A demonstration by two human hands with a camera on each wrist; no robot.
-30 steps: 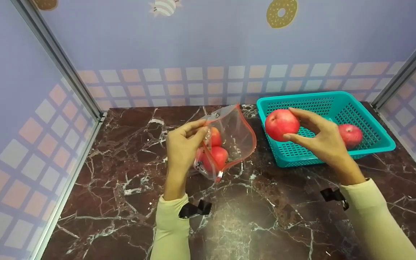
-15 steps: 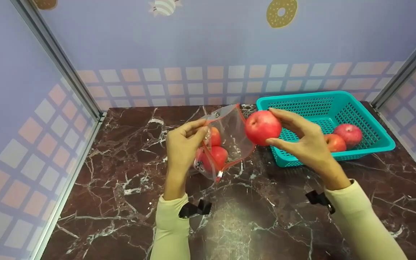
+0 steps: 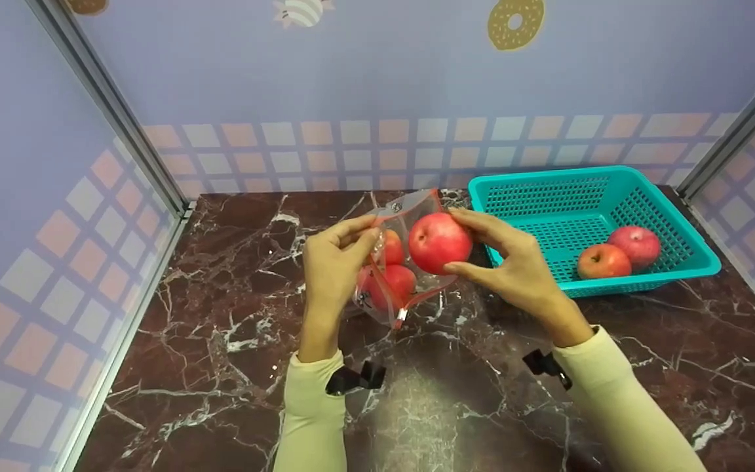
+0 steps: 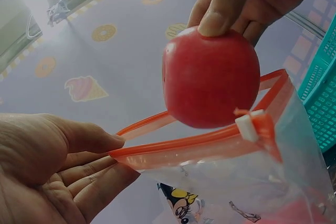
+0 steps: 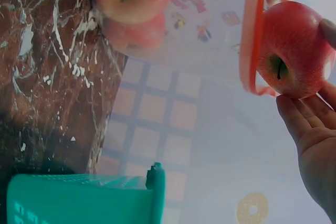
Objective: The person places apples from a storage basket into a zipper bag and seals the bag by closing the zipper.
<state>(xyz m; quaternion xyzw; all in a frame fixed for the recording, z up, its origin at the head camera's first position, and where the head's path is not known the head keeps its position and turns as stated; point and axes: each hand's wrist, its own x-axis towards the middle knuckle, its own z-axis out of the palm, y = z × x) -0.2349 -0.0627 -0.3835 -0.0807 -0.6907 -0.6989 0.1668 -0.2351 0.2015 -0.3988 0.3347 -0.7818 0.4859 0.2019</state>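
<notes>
Clamping a red apple [image 3: 440,242] in the right grip [image 3: 512,262], at the open mouth of a clear bag [image 3: 410,202]. Pinching the bag's edge in the left grip [image 3: 335,262], just left of the apple. Having bagged apples [image 3: 400,282] sitting low between the grips, and a white slider [image 3: 401,316] hanging nearer the body there. Having two spare apples [image 3: 603,261] touching in a teal basket [image 3: 548,203], right of the right grip, on a dark marbled desk [image 3: 482,406].
</notes>
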